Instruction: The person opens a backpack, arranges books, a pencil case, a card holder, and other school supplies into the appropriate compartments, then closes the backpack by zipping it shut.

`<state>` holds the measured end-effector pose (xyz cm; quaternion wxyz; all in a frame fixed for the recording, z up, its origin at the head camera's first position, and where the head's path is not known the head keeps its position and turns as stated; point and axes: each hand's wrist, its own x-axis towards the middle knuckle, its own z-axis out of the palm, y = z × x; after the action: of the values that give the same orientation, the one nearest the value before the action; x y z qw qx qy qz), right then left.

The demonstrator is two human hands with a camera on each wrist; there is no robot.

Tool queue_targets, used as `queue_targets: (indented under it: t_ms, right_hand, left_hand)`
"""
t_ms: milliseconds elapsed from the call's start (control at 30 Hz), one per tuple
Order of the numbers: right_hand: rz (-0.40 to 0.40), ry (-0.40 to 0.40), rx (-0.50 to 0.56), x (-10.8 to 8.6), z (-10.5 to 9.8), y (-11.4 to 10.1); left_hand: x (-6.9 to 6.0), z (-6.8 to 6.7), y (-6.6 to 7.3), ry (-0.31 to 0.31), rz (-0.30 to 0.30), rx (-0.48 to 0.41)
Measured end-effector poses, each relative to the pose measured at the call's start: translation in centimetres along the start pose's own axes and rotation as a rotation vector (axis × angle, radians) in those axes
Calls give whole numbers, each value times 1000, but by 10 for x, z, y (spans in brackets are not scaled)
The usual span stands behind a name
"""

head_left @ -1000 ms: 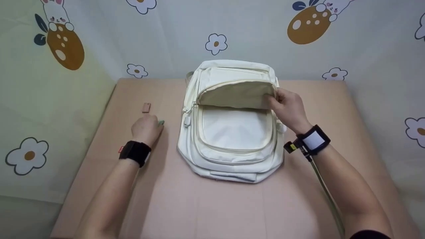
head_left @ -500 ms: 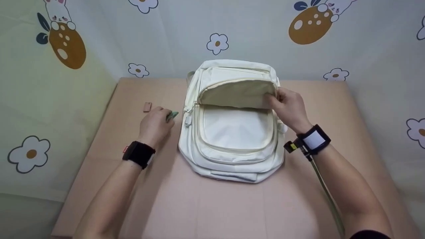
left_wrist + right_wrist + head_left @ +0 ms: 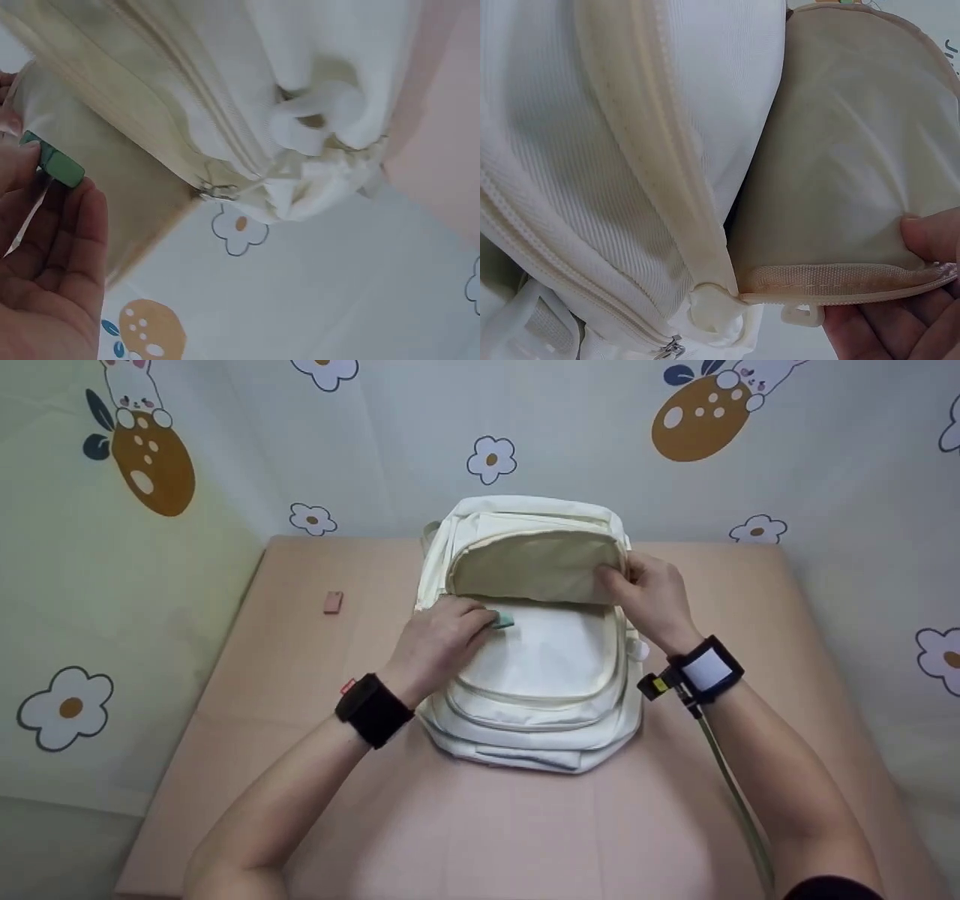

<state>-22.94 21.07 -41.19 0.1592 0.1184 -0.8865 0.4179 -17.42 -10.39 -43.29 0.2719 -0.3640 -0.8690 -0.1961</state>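
A white backpack [image 3: 540,712] lies on the table, its front pocket unzipped. My right hand [image 3: 656,604] pinches the edge of the pocket flap [image 3: 536,570] on the right and holds it lifted; in the right wrist view the thumb [image 3: 932,234] presses the flap's beige lining. Over the pocket's left side, my left hand [image 3: 441,645] holds a small green block [image 3: 64,166] between thumb and fingers. Its exact kind is not clear, and a dark teal part shows beside the fingertips. Left of the bag lies a small pink rectangular piece [image 3: 333,602].
The pink-beige table [image 3: 510,840] stands against a patterned cloth backdrop [image 3: 390,450] with flowers and rabbits. A zipper pull [image 3: 217,193] hangs at the flap's corner. A cable [image 3: 724,772] runs along the right forearm from the wrist camera.
My left hand has carried the green block up from the table and rightwards over the open pocket. The right hand has lifted the flap slightly higher. The pink piece has stayed put.
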Motion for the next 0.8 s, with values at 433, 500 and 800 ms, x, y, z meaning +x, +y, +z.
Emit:
queue_targets:
  t_ms: [433, 500, 800]
  right_hand:
    - [7, -12, 6, -1, 1, 1]
    - [6, -13, 7, -1, 2, 1]
    - [3, -10, -5, -1, 1, 3]
  left_hand:
    - [23, 29, 10, -142, -59, -51]
    - [20, 28, 9, -133, -59, -57]
    - [-23, -4, -48, 42, -199, 7]
